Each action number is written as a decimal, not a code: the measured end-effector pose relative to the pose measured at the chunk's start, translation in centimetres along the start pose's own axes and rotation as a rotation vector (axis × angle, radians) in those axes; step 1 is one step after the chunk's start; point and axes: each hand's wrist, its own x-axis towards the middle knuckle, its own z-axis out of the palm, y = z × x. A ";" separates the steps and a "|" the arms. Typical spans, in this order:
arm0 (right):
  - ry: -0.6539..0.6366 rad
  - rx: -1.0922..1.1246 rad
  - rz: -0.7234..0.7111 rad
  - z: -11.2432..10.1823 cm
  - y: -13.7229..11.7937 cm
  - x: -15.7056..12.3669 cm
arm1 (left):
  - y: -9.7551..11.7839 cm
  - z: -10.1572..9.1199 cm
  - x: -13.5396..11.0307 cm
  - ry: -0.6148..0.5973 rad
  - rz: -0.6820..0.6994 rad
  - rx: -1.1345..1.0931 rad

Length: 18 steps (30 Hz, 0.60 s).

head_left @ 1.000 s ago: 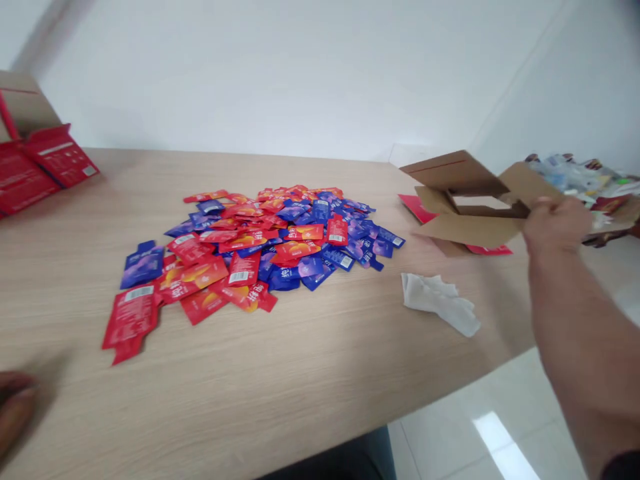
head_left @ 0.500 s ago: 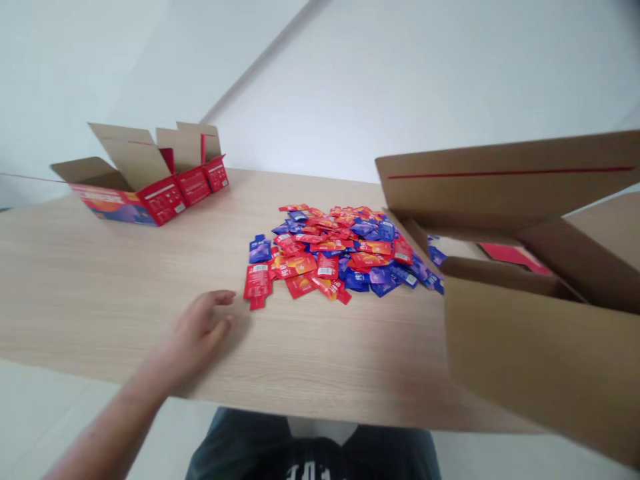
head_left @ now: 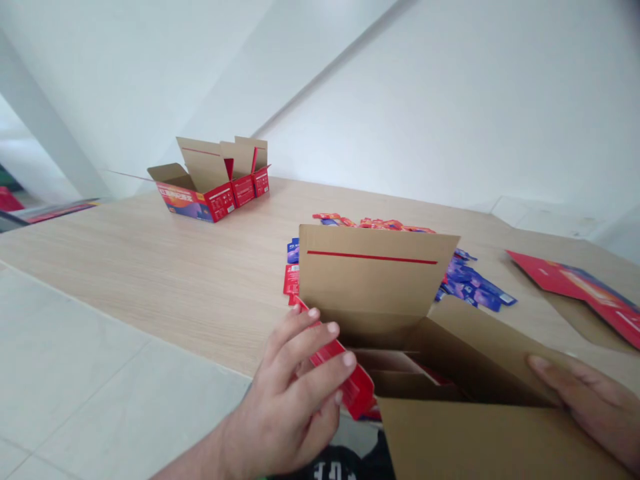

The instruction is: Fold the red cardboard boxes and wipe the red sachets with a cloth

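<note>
- The worktop (head_left: 150,267), pale wood-grain, runs out ahead of me, with the tiled floor (head_left: 115,380) below its near edge on my left.
- The cardboard box (head_left: 370,280) sits right in front of me, flaps open, with something red (head_left: 433,376) inside.
- Another open box (head_left: 210,193), red and printed, stands at the far left of the worktop, well apart from me.
- A flat red printed card (head_left: 570,287) lies to the right on the worktop.
- The heap of red and blue sachets (head_left: 473,287) lies behind the cardboard box, mostly hidden by its raised flap.
- My right hand (head_left: 590,400) rests open on the box's side flap, holding nothing.
- My left hand (head_left: 285,393) is closed around a folded red carton (head_left: 350,377), gripping it beside the box's near flap, at the opening.
</note>
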 end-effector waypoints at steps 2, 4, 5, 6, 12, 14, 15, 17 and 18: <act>-0.059 0.055 0.021 0.5 -0.8 0.0 | 0.0 -0.1 0.3 -0.076 -0.017 0.030; -0.054 0.071 0.013 0.7 -1.7 0.0 | 0.0 -0.4 1.0 -0.118 -0.024 0.042; -0.050 0.076 0.011 0.8 -2.1 -0.1 | 0.0 -0.6 1.5 -0.124 -0.019 0.043; -0.041 0.085 0.012 0.9 -2.5 -0.1 | -0.1 -0.7 2.1 -0.132 -0.014 0.045; 0.001 0.157 0.047 1.3 -4.9 -1.0 | 0.0 -1.0 4.6 -0.248 -0.003 0.127; 0.003 0.178 0.071 1.4 -5.4 -1.3 | 0.0 -0.6 4.5 -0.261 0.014 0.149; 0.006 0.184 0.078 1.5 -5.6 -1.4 | 0.1 -0.4 4.3 -0.259 0.020 0.157; 0.015 0.185 0.075 1.5 -5.9 -1.6 | 0.1 0.2 3.9 -0.231 0.027 0.169; 0.011 0.183 0.067 1.5 -5.9 -1.6 | 0.2 0.4 3.7 -0.211 0.027 0.173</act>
